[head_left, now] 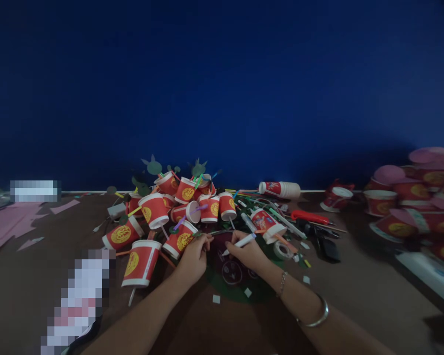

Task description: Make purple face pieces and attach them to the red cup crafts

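My right hand (248,252) is closed around a white pen (244,241), its tip pointing left and down over a dark round piece (216,261). Pale circles are drawn on that piece, one below the pen tip and another partly behind my right wrist. My left hand (197,254) is closed at the upper left edge of the piece, fingers curled together; what they pinch is too dark to make out. A dark green round area (244,295) shows under the piece. Small white squares (216,299) lie near it.
Red paper cups (153,209) with straws are heaped at the left and centre. Stacked cups (281,189), a tape roll (282,250) and a red-handled tool (310,217) lie right of centre. More red cups (381,202) stand far right; pink paper (11,222) lies far left.
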A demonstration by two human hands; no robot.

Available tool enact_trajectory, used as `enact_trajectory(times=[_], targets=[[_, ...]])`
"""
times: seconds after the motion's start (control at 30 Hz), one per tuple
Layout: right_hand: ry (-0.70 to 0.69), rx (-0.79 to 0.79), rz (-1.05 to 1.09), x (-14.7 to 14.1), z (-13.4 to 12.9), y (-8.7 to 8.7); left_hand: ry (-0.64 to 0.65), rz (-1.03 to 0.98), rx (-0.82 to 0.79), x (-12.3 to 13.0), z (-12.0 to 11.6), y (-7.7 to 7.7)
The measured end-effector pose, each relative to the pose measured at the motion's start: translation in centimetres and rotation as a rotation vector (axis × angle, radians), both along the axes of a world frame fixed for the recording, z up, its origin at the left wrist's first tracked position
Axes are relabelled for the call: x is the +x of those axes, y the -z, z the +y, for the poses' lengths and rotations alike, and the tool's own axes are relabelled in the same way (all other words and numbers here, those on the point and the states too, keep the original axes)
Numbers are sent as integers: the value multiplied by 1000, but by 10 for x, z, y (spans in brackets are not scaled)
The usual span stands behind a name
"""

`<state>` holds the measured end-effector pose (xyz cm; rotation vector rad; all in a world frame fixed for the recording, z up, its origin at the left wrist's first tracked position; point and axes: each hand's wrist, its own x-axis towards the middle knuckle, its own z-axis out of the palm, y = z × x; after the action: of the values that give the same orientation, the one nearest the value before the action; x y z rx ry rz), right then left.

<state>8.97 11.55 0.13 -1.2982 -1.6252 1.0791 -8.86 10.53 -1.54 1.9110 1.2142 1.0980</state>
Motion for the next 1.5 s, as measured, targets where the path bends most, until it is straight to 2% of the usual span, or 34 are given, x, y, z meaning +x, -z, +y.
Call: enact_trajectory(times=[0.23, 0.5, 0.87, 1.27, 1.5], targets=[[-8, -39, 19, 0, 2, 5, -5, -3, -13, 1, -2, -6], [8, -33, 21, -1, 0, -1, -18, 1, -14, 2, -3, -8], [8, -44, 28, 0, 2, 2, -6, -41, -23, 1, -2, -4], [24, -68, 53, 0, 2, 4, -16, -23, -42, 2, -3, -7], [54, -167, 138, 5, 2, -10, -27, 14, -31, 2, -2, -5]])
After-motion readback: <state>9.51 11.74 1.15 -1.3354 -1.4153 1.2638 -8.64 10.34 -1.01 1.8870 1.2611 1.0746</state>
